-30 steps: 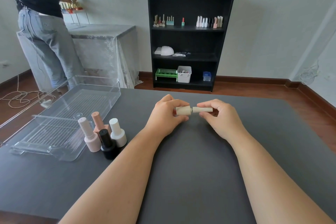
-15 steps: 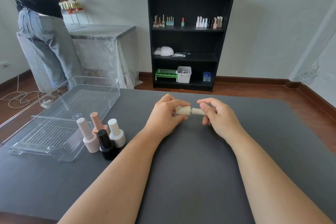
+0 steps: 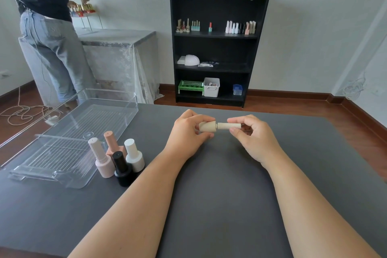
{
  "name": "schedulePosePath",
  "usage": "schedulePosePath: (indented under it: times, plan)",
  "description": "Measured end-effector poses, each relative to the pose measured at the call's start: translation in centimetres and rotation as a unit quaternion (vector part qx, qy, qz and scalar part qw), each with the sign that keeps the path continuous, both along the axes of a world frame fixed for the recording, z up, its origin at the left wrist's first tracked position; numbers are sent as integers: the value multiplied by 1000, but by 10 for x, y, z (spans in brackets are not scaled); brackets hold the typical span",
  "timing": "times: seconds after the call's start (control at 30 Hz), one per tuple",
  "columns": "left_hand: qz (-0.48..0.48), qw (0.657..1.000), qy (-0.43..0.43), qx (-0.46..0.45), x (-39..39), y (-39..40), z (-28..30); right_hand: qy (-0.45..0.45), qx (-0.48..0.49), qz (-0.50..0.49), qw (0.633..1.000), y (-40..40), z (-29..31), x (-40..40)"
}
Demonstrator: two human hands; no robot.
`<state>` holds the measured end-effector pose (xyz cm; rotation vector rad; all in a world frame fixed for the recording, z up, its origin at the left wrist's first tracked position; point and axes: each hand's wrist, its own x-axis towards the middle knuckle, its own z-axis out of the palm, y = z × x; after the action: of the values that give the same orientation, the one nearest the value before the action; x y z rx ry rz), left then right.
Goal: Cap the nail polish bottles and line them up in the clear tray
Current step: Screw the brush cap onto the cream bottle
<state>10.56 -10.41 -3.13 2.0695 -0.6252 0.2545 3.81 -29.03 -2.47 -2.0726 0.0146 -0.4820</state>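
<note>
Left hand wrapped around the small beige nail polish bottle, held sideways above the dark grey table. Right hand pinching the ribbed beige cap between thumb and fingertips, cap lined up on the bottle neck. Probably mid-twist, though hard to say from here whether fully seated.

Could go wrong: cross-threading if the cap goes on crooked, since the whole thing is horizontal and off the table. Also a drip risk if not tight. Later on, knocking over the cluster of upright bottles when reaching across, packed close and right beside the tray's near corner.

Count: 1 bottle in hand, plus 4 capped ones standing touching or nearly so: pale pink round bottle, peach square bottle, black round bottle, white round bottle. So 5 total. 1 clear ribbed plastic tray on the left, nothing lined up inside yet.
</note>
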Motion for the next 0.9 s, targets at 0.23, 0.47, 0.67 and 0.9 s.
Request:
schedulePosePath:
  times: [0.23,0.47,0.67,0.9]
  plan:
    - [-24,1000,2,14,-2,-2,1,17,-2,-28,999,-1,1,1]
    - [-19,1000,-4,1,-1,0,-1,29,41,-8,999,-2,1,0]
    - [-15,1000,-1,1,0,0,-1,-9,4,-17,1000,0,2,-2]
    - [-25,1000,-9,0,0,-2,-3,1,-2,-45,999,2,3,-1]
